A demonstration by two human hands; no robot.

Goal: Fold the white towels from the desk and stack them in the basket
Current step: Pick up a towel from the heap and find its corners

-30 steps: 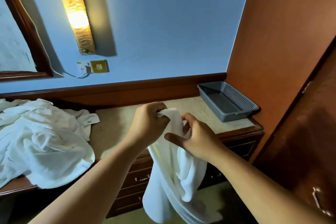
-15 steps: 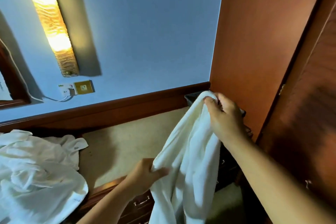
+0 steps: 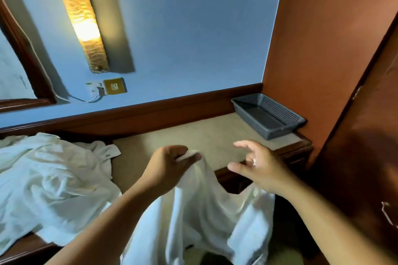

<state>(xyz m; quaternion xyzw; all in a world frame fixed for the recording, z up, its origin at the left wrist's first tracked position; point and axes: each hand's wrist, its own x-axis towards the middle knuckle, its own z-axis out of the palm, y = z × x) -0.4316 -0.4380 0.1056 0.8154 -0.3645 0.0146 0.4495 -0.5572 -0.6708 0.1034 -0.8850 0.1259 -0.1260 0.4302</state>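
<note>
The tan surface (image 3: 193,135) carries a rumpled heap of white towels (image 3: 47,183) at its left end. One white towel (image 3: 204,211) hangs limp and creased before the surface's front edge, likely being spread to find its corners. The grey mesh basket (image 3: 286,114) waits at the surface's far right corner. Above that front edge, the left grip (image 3: 170,165) pinches a bunched towel edge. The right grip (image 3: 262,168) spreads thumb and forefinger wide; whether it traps cloth, I cannot tell.

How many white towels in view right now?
2: one towel hanging from the left hand, one crumpled heap on the desk, left side; the heap may hide more.
</note>
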